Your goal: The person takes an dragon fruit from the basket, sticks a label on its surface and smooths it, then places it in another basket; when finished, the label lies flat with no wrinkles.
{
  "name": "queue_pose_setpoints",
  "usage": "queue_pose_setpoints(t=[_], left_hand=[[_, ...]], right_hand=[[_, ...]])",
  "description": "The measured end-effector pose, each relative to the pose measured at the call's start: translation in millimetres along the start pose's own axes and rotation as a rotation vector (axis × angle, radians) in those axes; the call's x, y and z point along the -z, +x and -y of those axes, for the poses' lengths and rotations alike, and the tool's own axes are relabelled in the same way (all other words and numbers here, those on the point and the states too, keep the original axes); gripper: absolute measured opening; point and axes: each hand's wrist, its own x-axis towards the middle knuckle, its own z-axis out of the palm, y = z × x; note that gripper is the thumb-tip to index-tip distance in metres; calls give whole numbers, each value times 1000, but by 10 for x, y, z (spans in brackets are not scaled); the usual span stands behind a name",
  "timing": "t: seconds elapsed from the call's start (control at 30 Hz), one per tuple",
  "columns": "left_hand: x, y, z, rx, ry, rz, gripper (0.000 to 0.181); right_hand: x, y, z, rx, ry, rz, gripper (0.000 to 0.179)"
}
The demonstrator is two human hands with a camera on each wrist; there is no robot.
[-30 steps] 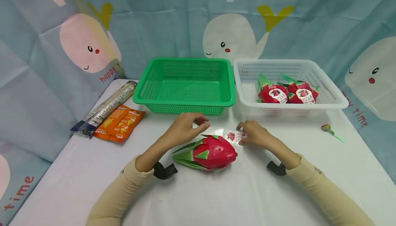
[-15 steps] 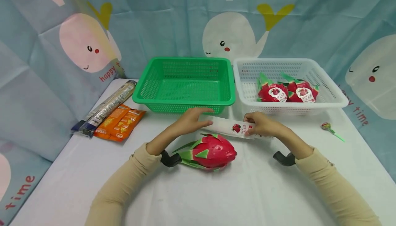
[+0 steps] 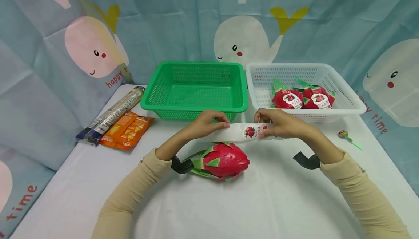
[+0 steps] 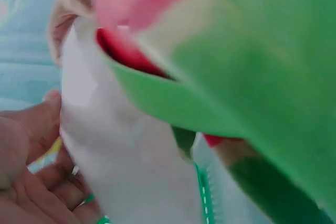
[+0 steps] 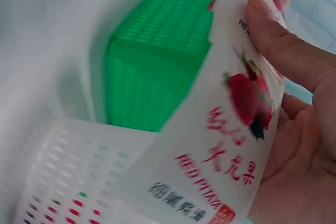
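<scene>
A strip of dragon fruit stickers (image 3: 236, 132) is stretched level between both hands, above the table. My left hand (image 3: 207, 123) pinches its left end, thumb in front. Further along, my right hand (image 3: 282, 123) grips the strip near a printed sticker. In the right wrist view, my thumb lies across the backing (image 5: 223, 114), which bears a fruit picture and the words "RED PITAYA". Just in front of the strip, a red dragon fruit (image 3: 226, 160) with green leaves lies on its side, tip to the right. Its leaves (image 4: 262, 51) fill much of the left wrist view.
Behind the hands stand a green basket (image 3: 196, 112) and a white basket (image 3: 343, 112). The white one holds two stickered dragon fruits (image 3: 284, 98). An orange snack bag (image 3: 126, 130) and a long silver packet (image 3: 112, 113) lie left. A lollipop (image 3: 344, 134) lies right.
Both hands have raised the sticker strip off the table and pulled it straight. The left hand, apart from it at first, now pinches its end. The dragon fruit has stayed in place.
</scene>
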Motion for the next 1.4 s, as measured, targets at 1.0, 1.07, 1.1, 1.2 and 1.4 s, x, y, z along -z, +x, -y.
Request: queue_pose_setpoints(t=[1.0, 1.07, 1.1, 1.2, 1.4], left_hand=[[115, 36, -104, 7, 0, -33, 11], [120, 25, -94, 1, 5, -35, 10], [123, 19, -89, 4, 7, -39, 10], [124, -1, -54, 29, 19, -62, 10], [79, -63, 69, 86, 201, -98, 11]], right_hand=[[-29, 11, 39, 222, 217, -122, 26], [-46, 16, 33, 223, 219, -135, 22], [-56, 19, 29, 221, 226, -141, 20], [-83, 28, 22, 207, 232, -193, 14], [-119, -17, 134, 115, 252, -393, 9]])
